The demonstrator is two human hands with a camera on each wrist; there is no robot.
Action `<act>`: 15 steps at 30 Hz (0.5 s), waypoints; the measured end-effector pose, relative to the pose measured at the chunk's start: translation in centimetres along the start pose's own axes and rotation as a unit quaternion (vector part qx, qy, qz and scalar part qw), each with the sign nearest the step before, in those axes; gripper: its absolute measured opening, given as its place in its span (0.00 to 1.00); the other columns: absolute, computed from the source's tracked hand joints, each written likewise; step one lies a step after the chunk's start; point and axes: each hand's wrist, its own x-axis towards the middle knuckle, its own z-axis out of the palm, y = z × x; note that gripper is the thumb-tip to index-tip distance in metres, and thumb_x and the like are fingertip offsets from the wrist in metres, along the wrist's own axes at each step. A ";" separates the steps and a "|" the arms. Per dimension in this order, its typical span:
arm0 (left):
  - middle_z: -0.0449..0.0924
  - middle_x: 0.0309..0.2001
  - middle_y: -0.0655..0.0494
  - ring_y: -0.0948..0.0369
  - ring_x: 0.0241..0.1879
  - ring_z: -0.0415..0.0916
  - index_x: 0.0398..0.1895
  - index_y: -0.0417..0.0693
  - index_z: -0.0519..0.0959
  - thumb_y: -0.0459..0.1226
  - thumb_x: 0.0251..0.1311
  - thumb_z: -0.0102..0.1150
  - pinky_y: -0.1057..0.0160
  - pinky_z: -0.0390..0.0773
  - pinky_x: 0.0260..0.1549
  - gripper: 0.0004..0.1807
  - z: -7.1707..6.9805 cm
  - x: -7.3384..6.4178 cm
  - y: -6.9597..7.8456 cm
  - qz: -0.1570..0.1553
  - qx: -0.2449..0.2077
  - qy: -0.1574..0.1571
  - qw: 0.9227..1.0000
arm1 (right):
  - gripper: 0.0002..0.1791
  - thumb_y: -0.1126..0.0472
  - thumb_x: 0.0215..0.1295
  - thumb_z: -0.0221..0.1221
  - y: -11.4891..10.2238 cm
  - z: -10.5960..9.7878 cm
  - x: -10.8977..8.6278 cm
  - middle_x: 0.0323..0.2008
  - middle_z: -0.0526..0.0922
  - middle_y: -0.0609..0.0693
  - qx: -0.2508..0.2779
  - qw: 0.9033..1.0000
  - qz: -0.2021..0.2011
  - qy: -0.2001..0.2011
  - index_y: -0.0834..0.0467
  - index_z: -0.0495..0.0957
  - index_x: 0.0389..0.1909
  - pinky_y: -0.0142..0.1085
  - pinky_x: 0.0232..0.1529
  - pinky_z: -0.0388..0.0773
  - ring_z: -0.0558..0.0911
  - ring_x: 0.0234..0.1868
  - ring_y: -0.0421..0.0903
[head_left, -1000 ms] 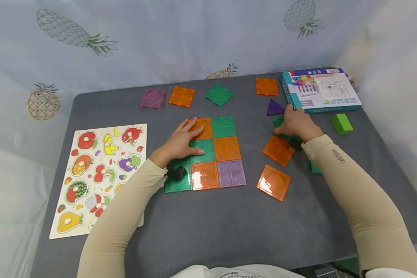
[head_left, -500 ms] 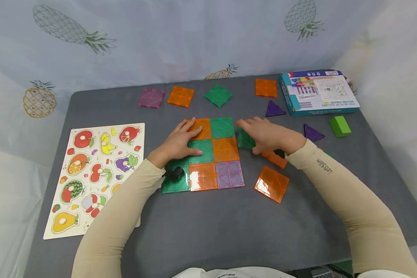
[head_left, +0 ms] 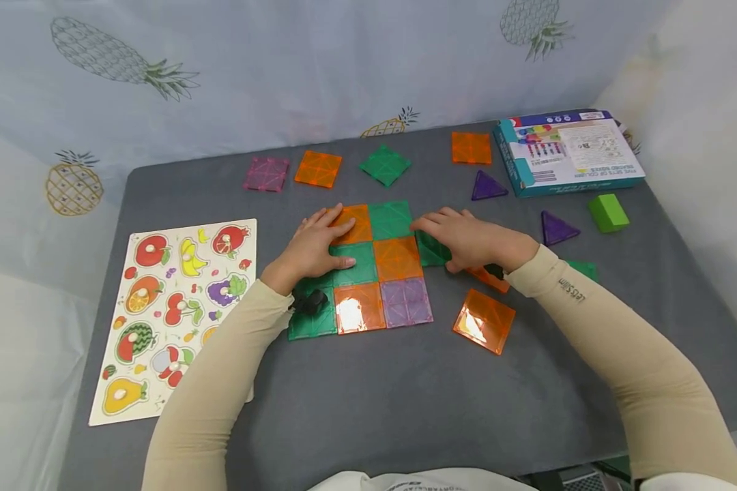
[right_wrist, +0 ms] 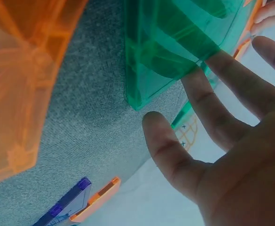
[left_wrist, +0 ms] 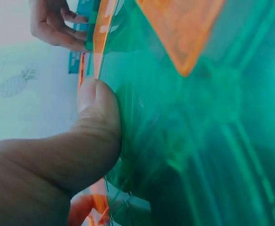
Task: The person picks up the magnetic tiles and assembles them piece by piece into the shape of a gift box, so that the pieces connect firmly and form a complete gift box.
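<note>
Translucent square magnetic tiles lie edge to edge in a block on the table: orange tiles [head_left: 398, 259], green tiles [head_left: 389, 219] and a purple tile [head_left: 407, 302]. My left hand [head_left: 310, 249] rests spread over the block's left side and hides part of it; in the left wrist view its thumb [left_wrist: 99, 113] lies on a green tile. At the block's upper right edge, my right hand [head_left: 467, 239] holds another green square tile [head_left: 430, 251] by its edges. In the right wrist view, the fingers reach that green tile's [right_wrist: 161, 61] edge.
Loose orange tiles [head_left: 484, 320] lie right of the block; more stand along the back. Two purple triangles [head_left: 555, 228], a green block [head_left: 608, 213] and a boxed set [head_left: 571, 153] are at the right. A fruit puzzle board [head_left: 175, 300] lies left, partly under the left sleeve.
My right hand has taken the green tile from beside the box and brought it left to the block's edge, uncovering a purple triangle. The left hand stays in place.
</note>
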 end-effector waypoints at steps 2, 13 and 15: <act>0.36 0.78 0.53 0.46 0.76 0.34 0.75 0.57 0.55 0.53 0.58 0.63 0.40 0.37 0.72 0.44 0.0 0.1 -0.1 -0.002 -0.003 0.002 1.000 | 0.49 0.64 0.51 0.71 0.1 -0.1 0.1 0.71 0.59 0.54 0.000 1.000 -0.003 0.000 0.50 0.55 0.72 0.64 0.66 0.53 0.56 0.70 0.58; 0.36 0.78 0.51 0.46 0.76 0.34 0.75 0.54 0.54 0.51 0.59 0.62 0.43 0.38 0.72 0.43 0.2 0.4 -0.5 -0.004 -0.006 0.013 1.000 | 0.44 0.61 0.56 0.69 0.5 0.2 -0.2 0.71 0.60 0.53 0.038 0.999 -0.006 0.034 0.48 0.57 0.72 0.65 0.67 0.50 0.57 0.71 0.57; 0.35 0.78 0.51 0.46 0.76 0.33 0.75 0.54 0.54 0.51 0.59 0.62 0.43 0.37 0.72 0.43 0.3 0.3 -0.6 -0.004 -0.007 0.012 1.000 | 0.42 0.54 0.59 0.67 0.5 0.1 -1.0 0.70 0.62 0.56 0.025 0.997 0.035 0.060 0.50 0.57 0.72 0.66 0.65 0.53 0.59 0.70 0.59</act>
